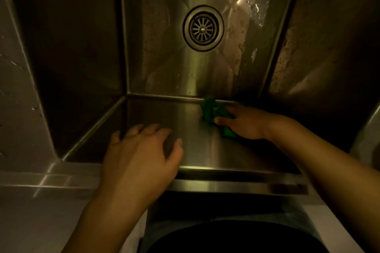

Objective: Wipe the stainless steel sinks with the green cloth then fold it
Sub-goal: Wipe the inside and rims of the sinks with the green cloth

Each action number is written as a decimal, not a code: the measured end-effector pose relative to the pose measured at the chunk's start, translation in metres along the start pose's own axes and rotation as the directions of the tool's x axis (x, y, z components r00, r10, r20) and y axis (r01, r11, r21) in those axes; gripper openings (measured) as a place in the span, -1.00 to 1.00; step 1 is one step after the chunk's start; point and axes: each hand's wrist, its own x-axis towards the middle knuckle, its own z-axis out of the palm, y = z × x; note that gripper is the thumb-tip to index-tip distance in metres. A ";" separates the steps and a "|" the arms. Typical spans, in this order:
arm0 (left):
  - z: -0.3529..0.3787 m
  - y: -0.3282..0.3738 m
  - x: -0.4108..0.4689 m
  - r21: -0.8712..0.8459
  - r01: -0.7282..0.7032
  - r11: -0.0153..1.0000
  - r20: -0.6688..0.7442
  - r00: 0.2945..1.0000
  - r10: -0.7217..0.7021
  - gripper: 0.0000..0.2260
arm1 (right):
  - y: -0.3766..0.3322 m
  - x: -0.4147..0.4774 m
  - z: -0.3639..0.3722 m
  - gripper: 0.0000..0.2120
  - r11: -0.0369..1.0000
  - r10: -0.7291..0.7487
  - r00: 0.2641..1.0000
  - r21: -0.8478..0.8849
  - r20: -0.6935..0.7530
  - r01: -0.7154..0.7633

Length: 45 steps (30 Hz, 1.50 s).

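Note:
I look straight down into a deep stainless steel sink (160, 113). The green cloth (210, 109) lies bunched against the sink's near wall, low down by the seam with the floor. My right hand (244, 123) reaches into the sink and presses the cloth to that wall, thumb and fingers laid over it. Part of the cloth is hidden under the palm. My left hand (141, 150) hovers at the sink's front rim with fingers loosely spread, holding nothing.
A round drain strainer (203, 28) sits in the middle of the sink floor. Water drops and streaks cover the floor at the right (248, 6). A steel ledge (41, 178) runs along the front left. The right wall (320, 47) looks stained.

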 end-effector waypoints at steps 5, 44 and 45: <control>0.010 0.033 0.001 0.043 -0.067 0.997 0.038 0.997 0.065 -0.30 | 0.015 -0.038 -0.002 -0.34 1.000 0.020 1.000 -0.017 -0.018 -0.020; 0.072 0.172 0.011 0.037 -0.414 0.910 -0.112 0.903 0.415 -0.16 | 0.042 -0.050 -0.095 -0.38 0.144 0.083 0.992 -0.984 -0.097 -0.108; 0.076 0.179 0.011 0.003 -0.443 0.896 -0.134 0.888 0.440 -0.15 | 0.041 -0.046 -0.100 -0.37 0.128 0.102 0.989 -0.985 -0.105 -0.118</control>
